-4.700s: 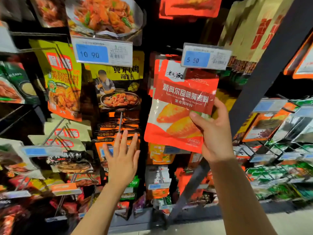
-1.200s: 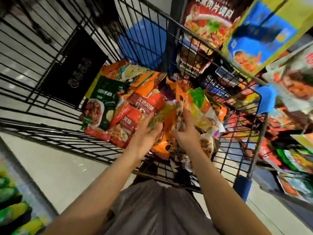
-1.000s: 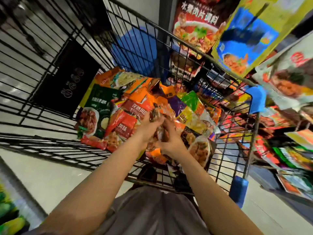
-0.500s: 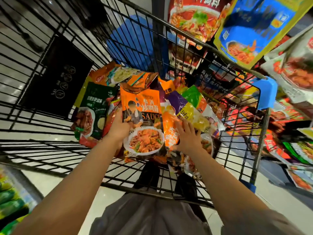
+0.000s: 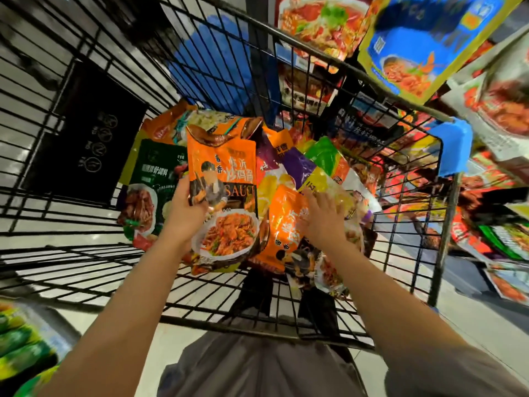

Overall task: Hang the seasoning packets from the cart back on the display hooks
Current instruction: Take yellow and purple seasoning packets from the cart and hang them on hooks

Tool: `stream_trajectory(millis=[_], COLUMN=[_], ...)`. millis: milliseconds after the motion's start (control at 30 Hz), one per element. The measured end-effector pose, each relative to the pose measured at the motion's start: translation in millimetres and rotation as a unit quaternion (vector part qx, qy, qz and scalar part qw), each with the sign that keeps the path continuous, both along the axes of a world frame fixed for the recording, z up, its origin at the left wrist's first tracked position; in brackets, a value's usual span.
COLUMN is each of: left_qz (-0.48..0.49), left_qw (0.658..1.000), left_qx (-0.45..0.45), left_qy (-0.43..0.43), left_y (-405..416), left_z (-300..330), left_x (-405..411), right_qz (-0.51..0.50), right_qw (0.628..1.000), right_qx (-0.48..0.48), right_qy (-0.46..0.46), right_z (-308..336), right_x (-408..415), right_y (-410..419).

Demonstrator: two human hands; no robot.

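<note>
Head view shows the left hand (image 5: 183,216) holding an orange sauce packet (image 5: 223,196) above the cart (image 5: 315,319), right hand (image 5: 320,222) fingers spread flat on another orange packet (image 5: 283,224); it looks light and floppy, best pinched near its top edge.

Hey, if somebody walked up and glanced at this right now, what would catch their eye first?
Probably the big orange sauce packet held up at centre by the left hand, with its plate of stir-fry printed on the front. Right beside it, the right hand rests open on the bright heap of seasoning packets in the black wire cart. A blue-and-yellow packet hangs at upper right.
</note>
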State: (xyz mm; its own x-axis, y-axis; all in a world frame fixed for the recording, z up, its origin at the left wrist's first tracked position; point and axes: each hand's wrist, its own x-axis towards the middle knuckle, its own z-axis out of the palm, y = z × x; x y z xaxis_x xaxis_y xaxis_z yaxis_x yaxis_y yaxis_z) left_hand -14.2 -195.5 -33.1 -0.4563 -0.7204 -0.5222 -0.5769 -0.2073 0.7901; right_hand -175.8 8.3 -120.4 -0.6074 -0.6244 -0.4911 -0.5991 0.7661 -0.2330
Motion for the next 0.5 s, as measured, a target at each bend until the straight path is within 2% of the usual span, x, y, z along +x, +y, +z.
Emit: stream_trajectory(millis=[100, 333, 433, 500], left_qz=[-0.008, -0.048, -0.041, -0.036], left_qw=[1.0, 0.998, 0.998, 0.998], left_qx=[0.027, 0.026, 0.041, 0.051], left_qy=[0.014, 0.016, 0.026, 0.023], left_y=[-1, -6, -5, 0], left_z=[0, 8, 5, 1], left_x=[0, 7, 5, 0], right_qz=[-0.028, -0.128, -0.173, -0.159], right_qw=[0.998, 0.985, 0.98, 0.984], right_qx=[-0.035, -0.106, -0.08, -0.055], right_qy=[0.037, 0.038, 0.065, 0.058], right_z=[-8, 1, 11, 16], right_x=[18, -46, -72, -69], right_y=[-2, -6, -11, -11])
